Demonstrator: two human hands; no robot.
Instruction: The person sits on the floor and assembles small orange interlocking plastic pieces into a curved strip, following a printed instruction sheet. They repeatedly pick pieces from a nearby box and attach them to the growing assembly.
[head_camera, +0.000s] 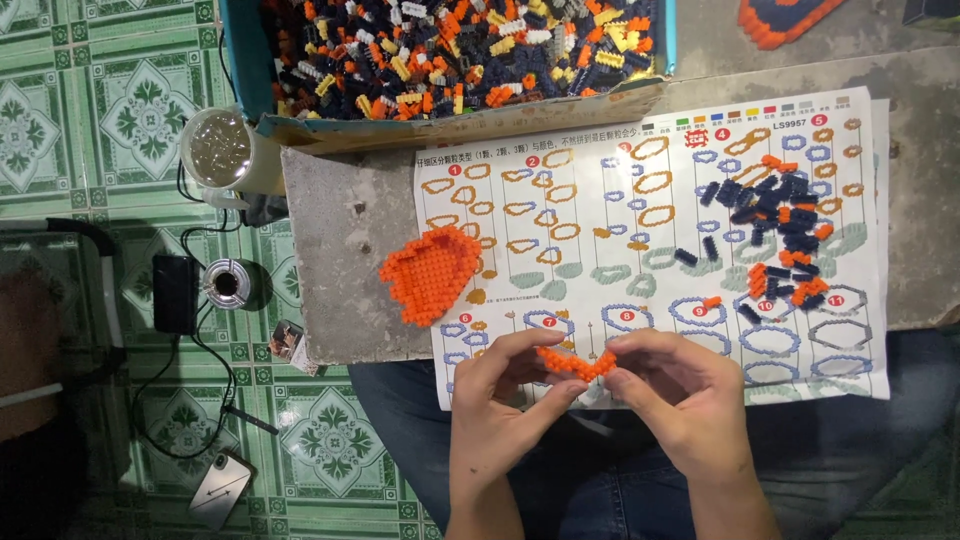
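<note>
Both hands — left hand (505, 400), right hand (675, 395) — pinch an orange brick strip (575, 363) over the white instruction sheet (600, 200).

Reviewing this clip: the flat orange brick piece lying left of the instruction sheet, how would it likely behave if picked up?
The orange brick piece looks like a thin plate of tiny bricks, so probably light. It would likely stay fairly stiff yet could snap apart along rows if bent. Lying flat, it should slide, not roll.

Grey concrete counter (350, 215): bears a printed instruction sheet (600, 220), a flat orange brick piece (432, 272) lying partly over the sheet's left edge, and a cardboard box (450, 128) of mixed small bricks at its far edge. A loose pile of dark blue and orange bricks (775, 225) rests on the sheet.
</note>
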